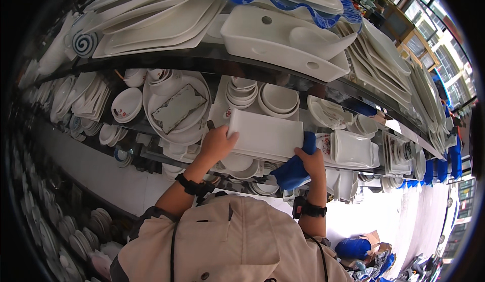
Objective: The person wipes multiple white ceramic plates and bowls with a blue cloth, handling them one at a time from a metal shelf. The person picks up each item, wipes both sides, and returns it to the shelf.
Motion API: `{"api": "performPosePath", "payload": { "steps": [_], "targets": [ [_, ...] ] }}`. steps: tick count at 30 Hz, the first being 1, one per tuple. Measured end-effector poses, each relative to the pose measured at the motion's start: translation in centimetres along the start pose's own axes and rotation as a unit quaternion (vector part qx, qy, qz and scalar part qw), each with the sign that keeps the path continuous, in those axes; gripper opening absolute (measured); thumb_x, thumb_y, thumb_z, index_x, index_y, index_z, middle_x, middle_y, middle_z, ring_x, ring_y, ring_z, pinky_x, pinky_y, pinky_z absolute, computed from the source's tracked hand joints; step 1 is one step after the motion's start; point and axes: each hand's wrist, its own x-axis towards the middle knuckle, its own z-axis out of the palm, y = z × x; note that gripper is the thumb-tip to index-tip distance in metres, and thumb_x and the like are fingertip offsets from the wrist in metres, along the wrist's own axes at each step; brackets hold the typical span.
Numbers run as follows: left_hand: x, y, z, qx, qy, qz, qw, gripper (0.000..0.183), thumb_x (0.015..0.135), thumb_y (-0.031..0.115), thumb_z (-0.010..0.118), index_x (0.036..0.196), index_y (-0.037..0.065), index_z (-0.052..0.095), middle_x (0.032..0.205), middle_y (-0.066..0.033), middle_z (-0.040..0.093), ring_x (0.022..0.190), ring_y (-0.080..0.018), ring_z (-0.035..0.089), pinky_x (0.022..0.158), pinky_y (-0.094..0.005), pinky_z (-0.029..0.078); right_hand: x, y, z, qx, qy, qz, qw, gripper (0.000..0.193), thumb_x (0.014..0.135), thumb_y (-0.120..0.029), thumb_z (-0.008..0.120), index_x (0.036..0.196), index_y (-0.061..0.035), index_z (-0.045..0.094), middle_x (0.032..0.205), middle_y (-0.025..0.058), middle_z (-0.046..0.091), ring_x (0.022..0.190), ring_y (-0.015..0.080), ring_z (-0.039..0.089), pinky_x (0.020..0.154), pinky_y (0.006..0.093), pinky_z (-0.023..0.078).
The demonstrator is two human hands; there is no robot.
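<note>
A long white rectangular plate is held level in front of me, over the shelf's edge. My left hand grips its left end, thumb on top and the other fingers mostly hidden. At the plate's right end, my right hand is closed on a bunched blue cloth. The cloth touches that end and hangs below it. Just beyond the plate stand a stack of small white bowls and some wider round bowls.
Above runs a dark-edged shelf with stacked plates and a deep white rectangular dish. An oval platter holding a patterned rectangular plate lies left. White rectangular dishes stand right. A cardboard box is on the floor, lower right.
</note>
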Motion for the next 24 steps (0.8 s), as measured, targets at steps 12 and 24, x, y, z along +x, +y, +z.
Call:
{"api": "performPosePath", "payload": {
  "steps": [12, 24],
  "targets": [
    [-1.6, 2.6, -1.5, -0.153, -0.002, 0.082, 0.985, 0.036, 0.085, 0.032, 0.071, 0.081, 0.0, 0.056, 0.069, -0.0192, 0.064, 0.062, -0.0367, 0.064, 0.058, -0.0442, 0.048, -4.4, -2.4, -3.2, 0.248, -0.022, -0.022, 0.968, 0.055, 0.076, -0.008, 0.077, 0.127, 0.003, 0.06, 0.113, 0.0117, 0.069, 0.102, 0.0213, 0.065, 0.093, 0.0339, 0.05],
    [-2.8, 2.3, -1.6, -0.238, -0.07, 0.133, 0.96, 0.034, 0.087, 0.029, 0.072, 0.088, 0.0, 0.054, 0.075, -0.0174, 0.065, 0.063, -0.0291, 0.063, 0.059, -0.0376, 0.048, -8.9, -1.9, -2.6, 0.37, 0.039, -0.073, 0.925, 0.055, 0.078, -0.003, 0.073, 0.129, 0.0024, 0.057, 0.118, 0.0113, 0.067, 0.105, 0.0201, 0.064, 0.095, 0.0343, 0.05]
  ]
}}
